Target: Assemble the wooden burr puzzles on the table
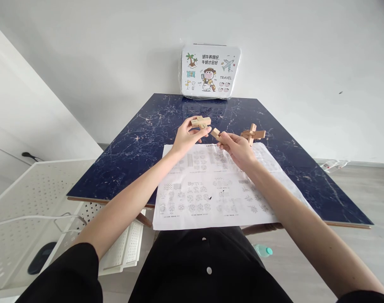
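Note:
My left hand (pixel 188 136) grips a small cluster of crossed wooden puzzle pieces (pixel 201 122), pale and marked with dark characters. Close to its right, my right hand (pixel 234 145) pinches a single wooden puzzle piece (pixel 215 133), which points toward the cluster; a narrow gap seems to lie between them. Just beyond my right hand, a cross-shaped wooden puzzle (pixel 253 134) of interlocked pieces stands on the blue table, its lower part partly hidden by the hand. Under both forearms lies a large printed sheet (pixel 204 202) covered with small diagrams.
The dark blue marbled table (pixel 132 155) narrows toward the wall. At its far edge a white case (pixel 211 71) with cartoon prints leans upright in clear wrapping. A white perforated rack (pixel 37 198) stands at the left. On the floor lies a bottle (pixel 263 250) with a green cap.

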Available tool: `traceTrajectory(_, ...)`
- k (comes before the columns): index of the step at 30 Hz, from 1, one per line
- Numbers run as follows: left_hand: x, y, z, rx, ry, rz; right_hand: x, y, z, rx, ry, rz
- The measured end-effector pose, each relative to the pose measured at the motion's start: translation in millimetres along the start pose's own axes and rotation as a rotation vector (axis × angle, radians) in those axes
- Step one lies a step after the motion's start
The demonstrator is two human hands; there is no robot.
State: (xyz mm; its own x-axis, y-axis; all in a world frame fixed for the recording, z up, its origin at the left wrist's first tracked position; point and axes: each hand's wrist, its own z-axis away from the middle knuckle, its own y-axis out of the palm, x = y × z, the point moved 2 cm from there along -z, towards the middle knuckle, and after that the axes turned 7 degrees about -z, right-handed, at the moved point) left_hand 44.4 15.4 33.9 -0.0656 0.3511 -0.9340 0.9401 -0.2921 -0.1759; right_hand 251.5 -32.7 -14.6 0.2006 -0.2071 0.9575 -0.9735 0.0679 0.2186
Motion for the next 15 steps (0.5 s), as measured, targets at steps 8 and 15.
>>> traceTrajectory(8, 7, -0.1, -2, 0.026, 0.026, -0.034, 7, 7, 4, 0.067, 0.048, -0.145)
traceTrajectory(15, 7, 1.1, -2, 0.019, 0.018, -0.025, 10, 10, 7, 0.033, 0.118, -0.122)
